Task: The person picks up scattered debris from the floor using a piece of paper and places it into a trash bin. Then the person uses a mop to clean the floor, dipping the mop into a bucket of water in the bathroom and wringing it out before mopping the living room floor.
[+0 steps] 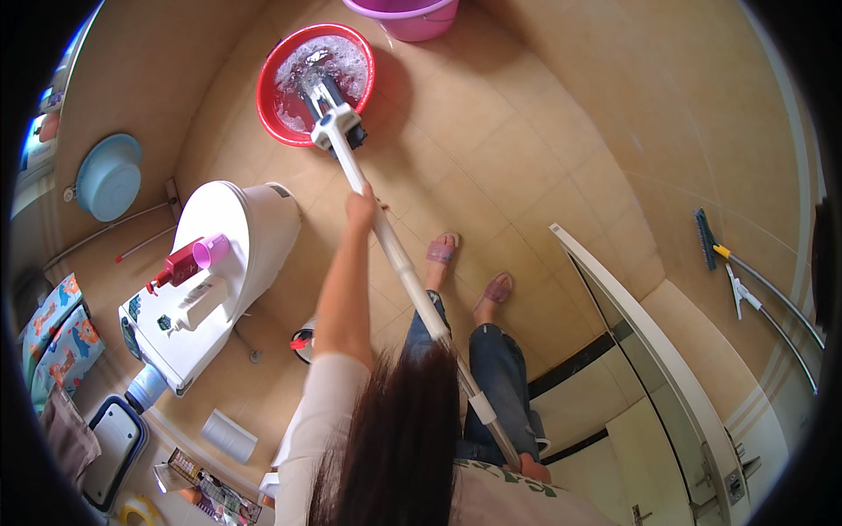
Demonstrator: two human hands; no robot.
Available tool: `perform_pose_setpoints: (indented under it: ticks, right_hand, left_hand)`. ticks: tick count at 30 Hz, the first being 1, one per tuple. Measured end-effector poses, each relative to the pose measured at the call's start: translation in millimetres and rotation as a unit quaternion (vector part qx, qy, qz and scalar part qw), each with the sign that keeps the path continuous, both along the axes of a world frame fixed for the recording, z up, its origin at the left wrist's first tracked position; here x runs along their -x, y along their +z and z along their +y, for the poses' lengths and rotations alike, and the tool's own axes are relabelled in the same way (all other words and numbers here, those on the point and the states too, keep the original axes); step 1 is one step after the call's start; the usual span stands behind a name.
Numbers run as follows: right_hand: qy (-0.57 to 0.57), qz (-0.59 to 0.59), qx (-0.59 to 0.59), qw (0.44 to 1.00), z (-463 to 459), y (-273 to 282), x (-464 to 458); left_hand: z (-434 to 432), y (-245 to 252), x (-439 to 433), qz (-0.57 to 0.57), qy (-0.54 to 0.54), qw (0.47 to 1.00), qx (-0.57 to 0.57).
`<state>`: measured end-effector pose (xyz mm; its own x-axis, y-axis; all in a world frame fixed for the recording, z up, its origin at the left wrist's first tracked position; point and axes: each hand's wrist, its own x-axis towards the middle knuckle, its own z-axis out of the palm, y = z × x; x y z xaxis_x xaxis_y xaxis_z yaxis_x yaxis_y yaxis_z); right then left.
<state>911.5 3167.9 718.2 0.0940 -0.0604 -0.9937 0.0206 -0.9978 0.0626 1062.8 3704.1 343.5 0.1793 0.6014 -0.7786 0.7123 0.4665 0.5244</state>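
My left hand (361, 209) grips the white upper shaft of a mop (402, 263) not far above its head. Lower in the picture, my right hand (534, 468) is closed around the metal end of the handle near my waist. The white and grey mop head (336, 126) tips over the rim of a red basin (263, 108), its far end down in foamy water (348, 59). Dark hair (401, 434) covers part of the view beside the handle.
A white toilet (217, 204) stands left, bearing a red pump bottle (181, 263), a pink cup (211, 251) and a white bottle (202, 301). Beyond the red basin sits a pink bucket (421, 26). At right are a door (631, 309) and a brush (706, 240) against the wall.
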Motion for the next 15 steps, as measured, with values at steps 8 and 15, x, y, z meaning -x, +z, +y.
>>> perform_pose_setpoints:
  ticks: [8, 15]
  right_hand:
    - [0.0, -0.098, -0.03, 0.995, 81, 38, -88]
    - [0.07, -0.188, -0.086, 0.976, 42, 49, -75]
  left_hand:
    - [38, -20, -38, 0.015, 0.047, 0.996, 0.073]
    - [15, -2, -8, -0.174, 0.145, 0.964, 0.138]
